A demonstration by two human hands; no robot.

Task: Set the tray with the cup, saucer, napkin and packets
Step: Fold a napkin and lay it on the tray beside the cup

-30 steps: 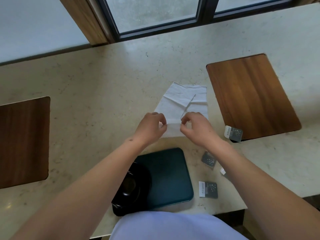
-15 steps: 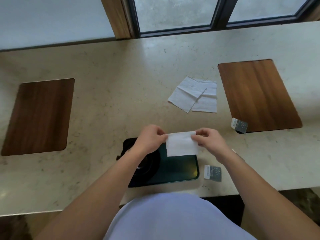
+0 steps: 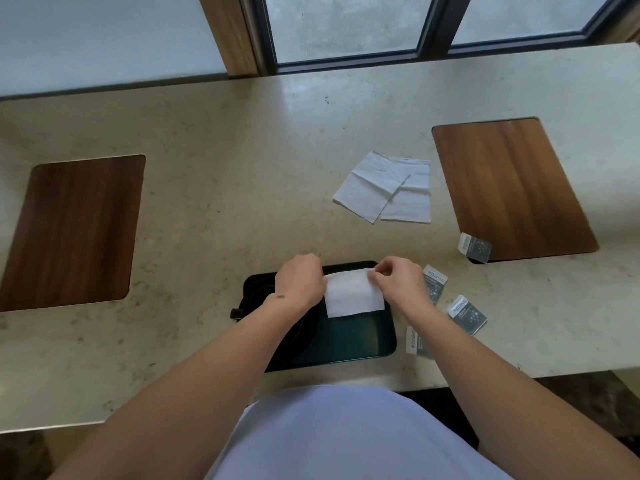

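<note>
Both hands, left hand point(image 3: 300, 284) and right hand point(image 3: 398, 284), pinch the folded white paper napkin point(image 3: 353, 297) by its far corners, long axis left-right, above the dark green rectangular tray point(image 3: 360, 344) at the worktop's near edge.

Soft daylight enters through the window point(image 3: 349, 26) at the top. Shadows are faint. The wide lens bends the counter point(image 3: 242, 140) edges; focus is slightly soft.

A white folded napkin point(image 3: 353, 293) is held flat over the far half of the dark green tray point(image 3: 360, 341), pinched at its far corners; a black cup point(image 3: 256, 299) on a saucer, largely hidden, is seen at the tray's left end; three grey packets point(image 3: 467, 314) are laid on the worktop just right of the tray; a fourth point(image 3: 475, 247) is farther off.
</note>
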